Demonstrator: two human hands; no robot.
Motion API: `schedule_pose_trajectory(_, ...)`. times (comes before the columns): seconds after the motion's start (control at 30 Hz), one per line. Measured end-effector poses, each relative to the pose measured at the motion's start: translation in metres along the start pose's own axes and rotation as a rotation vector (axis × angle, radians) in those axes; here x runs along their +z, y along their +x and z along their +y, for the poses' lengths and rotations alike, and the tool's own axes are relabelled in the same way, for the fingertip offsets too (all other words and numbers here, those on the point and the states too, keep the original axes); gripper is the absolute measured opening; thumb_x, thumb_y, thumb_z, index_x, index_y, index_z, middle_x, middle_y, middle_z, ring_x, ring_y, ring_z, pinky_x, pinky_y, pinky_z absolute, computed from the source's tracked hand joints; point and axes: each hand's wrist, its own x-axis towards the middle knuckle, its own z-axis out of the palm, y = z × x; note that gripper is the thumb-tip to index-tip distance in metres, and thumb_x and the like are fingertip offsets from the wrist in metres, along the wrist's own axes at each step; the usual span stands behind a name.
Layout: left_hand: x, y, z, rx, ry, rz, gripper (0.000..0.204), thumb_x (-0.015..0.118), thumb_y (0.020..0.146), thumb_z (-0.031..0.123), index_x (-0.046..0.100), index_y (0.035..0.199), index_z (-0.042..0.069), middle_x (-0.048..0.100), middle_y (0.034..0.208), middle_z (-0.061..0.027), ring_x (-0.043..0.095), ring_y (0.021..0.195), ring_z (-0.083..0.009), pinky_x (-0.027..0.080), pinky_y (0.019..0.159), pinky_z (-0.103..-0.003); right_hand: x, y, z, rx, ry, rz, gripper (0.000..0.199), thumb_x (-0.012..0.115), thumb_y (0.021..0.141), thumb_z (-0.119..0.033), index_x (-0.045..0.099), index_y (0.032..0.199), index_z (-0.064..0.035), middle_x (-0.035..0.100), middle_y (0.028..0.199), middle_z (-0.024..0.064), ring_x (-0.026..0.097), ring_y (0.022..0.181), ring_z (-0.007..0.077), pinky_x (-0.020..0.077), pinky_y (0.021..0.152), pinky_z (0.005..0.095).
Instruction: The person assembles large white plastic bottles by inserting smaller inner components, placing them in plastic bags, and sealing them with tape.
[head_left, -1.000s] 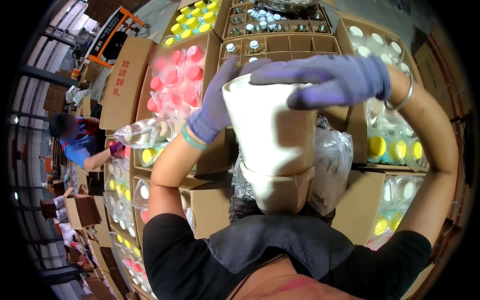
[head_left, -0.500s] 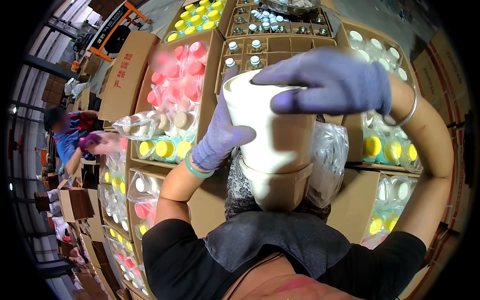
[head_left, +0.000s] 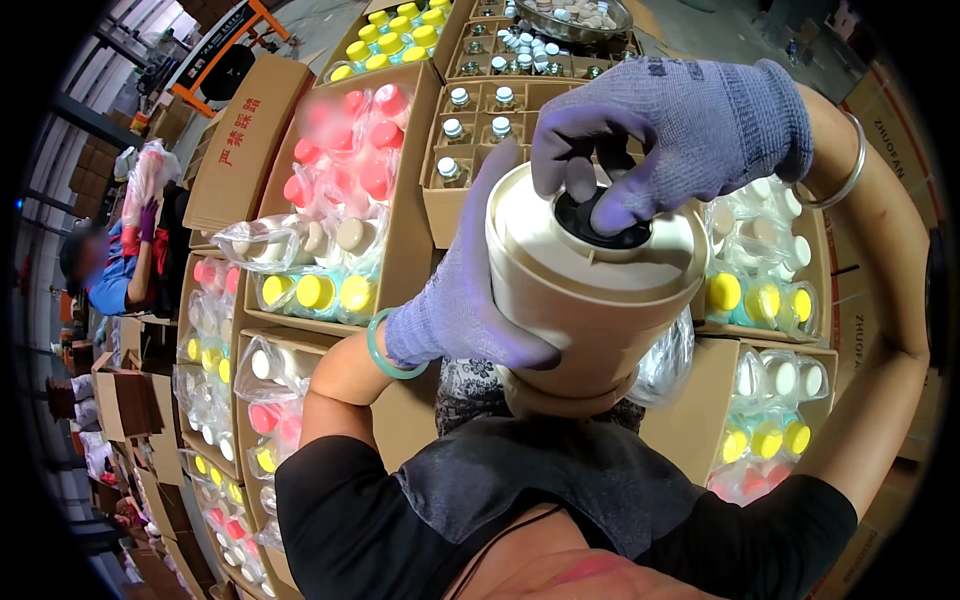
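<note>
A white, round, tapering container (head_left: 590,325) stands upright in front of my body, with a black round knob-like piece (head_left: 603,222) in the middle of its pale top. My gloved left hand (head_left: 455,285) holds the container's left side, thumb toward me and fingers up along the wall. From above, my gloved right hand (head_left: 665,140) closes its thumb and fingers on the black piece, which they partly cover. A lower section of the container, or a second one under it, sits near my lap. Clear plastic wrap (head_left: 665,360) lies to its right.
Ahead stands a divided carton (head_left: 437,215) with blue-capped glass bottles; a metal bowl (head_left: 575,25) sits beyond. A carton (head_left: 405,215) of pink- and yellow-capped bottles is at left, and wrapped bottles (head_left: 765,250) fill cartons at right. A person (head_left: 120,275) works at far left.
The container's top has tipped into view, showing the black piece. My right hand has gone from lying over the rim to gripping that piece. The person at left has raised a plastic-wrapped bundle.
</note>
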Motion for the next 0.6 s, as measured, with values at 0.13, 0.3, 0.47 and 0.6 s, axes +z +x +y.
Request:
schedule_pose_trajectory(0.13,0.000,0.003,-0.004,0.001,-0.095,0.064,0.146,0.093,0.052,0.025,-0.007,0.156,0.000,0.033,0.154,-0.0209,0.035,0.143,-0.0319,0.028,0.119,-0.046,0.006,-0.004,0.003,0.036,-0.052,0.019,0.030,0.078,0.080,-0.014,0.064,0.105,-0.0025,0.065,0.093,0.0074,0.063,0.089,0.0202,0.0515,0.082,0.0335)
schedule_pose_trajectory(0.3,0.004,0.023,-0.038,0.001,0.315,0.069,0.138,0.094,0.058,0.032,0.002,0.154,-0.005,0.036,0.149,-0.0241,0.039,0.139,-0.0327,0.034,0.115,-0.044,0.026,0.008,0.020,0.341,-0.577,0.150,0.033,0.060,0.094,-0.031,0.063,0.099,0.0015,0.068,0.084,0.0140,0.068,0.073,0.0283,0.0542,0.073,0.0403)
schedule_pose_trajectory(0.47,0.029,0.041,-0.046,-0.005,-0.174,0.207,0.106,0.094,0.064,0.029,0.030,0.141,-0.003,0.046,0.129,-0.0199,0.052,0.120,-0.0310,0.044,0.103,-0.042,0.009,0.024,0.032,0.727,-0.295,0.005,0.043,0.056,0.087,-0.035,0.071,0.077,0.0040,0.067,0.063,0.0140,0.065,0.053,0.0227,0.0515,0.051,0.0387)
schedule_pose_trajectory(0.6,0.050,0.052,-0.049,0.155,0.096,0.254,0.106,0.095,0.061,0.027,0.031,0.139,-0.005,0.047,0.126,-0.0204,0.053,0.118,-0.0326,0.045,0.102,-0.041,0.009,0.021,0.042,0.902,-0.265,-0.144,0.043,0.056,0.087,-0.035,0.071,0.088,0.0050,0.070,0.068,0.0135,0.068,0.056,0.0231,0.0551,0.056,0.0361)
